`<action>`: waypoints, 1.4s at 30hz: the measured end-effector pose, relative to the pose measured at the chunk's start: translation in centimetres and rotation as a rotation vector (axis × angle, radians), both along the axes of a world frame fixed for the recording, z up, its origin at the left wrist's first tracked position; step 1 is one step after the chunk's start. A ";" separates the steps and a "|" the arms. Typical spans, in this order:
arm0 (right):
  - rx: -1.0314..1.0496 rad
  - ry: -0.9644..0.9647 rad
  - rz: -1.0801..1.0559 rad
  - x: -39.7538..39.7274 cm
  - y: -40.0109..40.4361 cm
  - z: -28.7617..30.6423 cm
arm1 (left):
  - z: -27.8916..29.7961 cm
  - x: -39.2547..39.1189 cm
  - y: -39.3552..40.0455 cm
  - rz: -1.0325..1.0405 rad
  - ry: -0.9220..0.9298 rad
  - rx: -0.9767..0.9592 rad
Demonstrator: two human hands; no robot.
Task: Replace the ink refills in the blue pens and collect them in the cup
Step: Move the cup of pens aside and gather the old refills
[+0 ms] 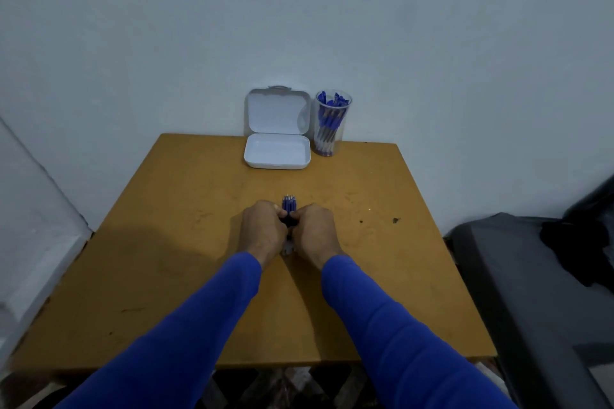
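Observation:
A bundle of blue ink refills (pixel 289 203) lies in the middle of the wooden table (pixel 172 242), its metal tips pointing away from me. My left hand (pixel 260 229) and my right hand (pixel 315 231) grip the bundle from either side, fingers curled round it. Most of the bundle is hidden between the hands; a pale end shows near my wrists. A clear cup (pixel 332 124) holding several blue pens stands at the table's far edge against the wall.
An open white plastic box (pixel 277 151) with its lid raised stands left of the cup; its tray looks empty. A dark grey seat or bag (pixel 531 276) sits right of the table. A wall is close on the left.

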State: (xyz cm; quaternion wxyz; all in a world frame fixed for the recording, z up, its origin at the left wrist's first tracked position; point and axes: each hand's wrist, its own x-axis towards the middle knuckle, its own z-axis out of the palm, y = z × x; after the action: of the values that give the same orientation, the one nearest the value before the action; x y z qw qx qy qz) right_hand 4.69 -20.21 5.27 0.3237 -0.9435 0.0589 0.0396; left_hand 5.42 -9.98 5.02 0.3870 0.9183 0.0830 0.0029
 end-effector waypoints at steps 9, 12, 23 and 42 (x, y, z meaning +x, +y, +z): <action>0.035 0.025 -0.012 5.4 1.0 0.3 | 0.3 5.3 0.8 0.039 0.026 -0.050; 0.051 0.022 -0.009 6.6 1.3 0.2 | 0.2 6.3 1.2 0.053 0.027 -0.063; 0.036 -0.016 0.100 7.2 0.5 0.0 | -1.0 6.9 3.2 -0.100 -0.039 -0.087; -0.217 0.070 0.355 5.7 -1.1 1.8 | -3.3 5.5 6.2 -0.444 -0.104 0.203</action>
State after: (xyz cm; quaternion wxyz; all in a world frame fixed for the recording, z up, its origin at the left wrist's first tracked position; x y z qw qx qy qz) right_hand 10.39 -21.29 7.06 0.2061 -0.9664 -0.0929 0.1221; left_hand 10.95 -3.81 1.77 0.2877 0.9468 -0.1415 -0.0264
